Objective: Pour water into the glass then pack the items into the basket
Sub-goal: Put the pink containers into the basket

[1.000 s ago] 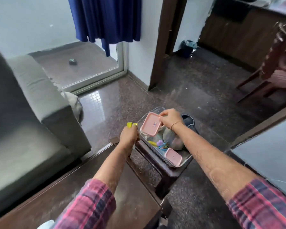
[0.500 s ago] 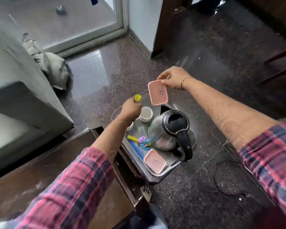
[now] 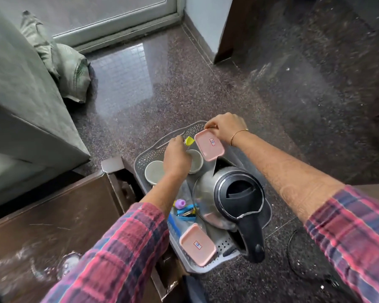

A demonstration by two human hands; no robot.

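The right hand [image 3: 224, 127] pinches a pink lid [image 3: 209, 145] by its far edge over the grey basket [image 3: 153, 153]. The left hand [image 3: 176, 157] grips a small yellow thing [image 3: 189, 140] just beside that lid, above two cups [image 3: 154, 171]. The kettle [image 3: 230, 197] lies in the basket below both hands.

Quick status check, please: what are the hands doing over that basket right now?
Right hand pinches pink lidded box above grey basket. Left hand grips yellow item over cups. Kettle crowds the basket's middle.
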